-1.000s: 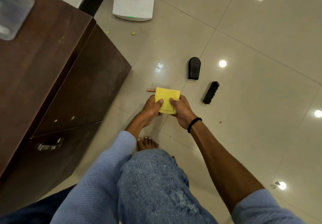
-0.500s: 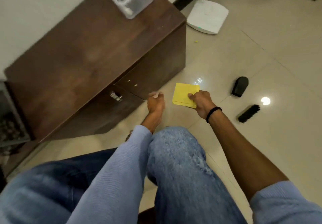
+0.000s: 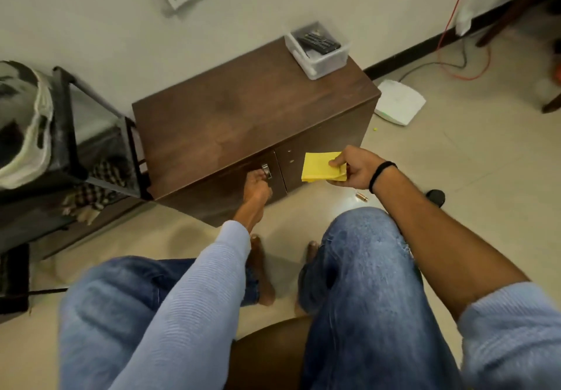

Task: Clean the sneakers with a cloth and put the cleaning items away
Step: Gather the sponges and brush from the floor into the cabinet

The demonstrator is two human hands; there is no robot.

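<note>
Left hand: the left hand (image 3: 258,183) is out at the cabinet (image 3: 243,122) front, fingers curled on the metal handle (image 3: 266,171) of the left door.
Right hand: the right hand (image 3: 355,166) pinches the cloth (image 3: 320,167) by its right edge, thumb on top, fingers underneath.
Cloth: yellow, folded to a neat square, up in the air in front of the cabinet's right door.
Cabinet: dark brown wood, back to the wall, both doors look closed.
On top: a clear box (image 3: 326,61) at the far right corner, with a dark remote (image 3: 318,41) inside.
Floor: a small copper tube (image 3: 361,197) lies just below the right wrist; a flat white device (image 3: 399,105) sits to the right of the cabinet.
Left side: a black rack (image 3: 65,122) stands just beside the cabinet.
</note>
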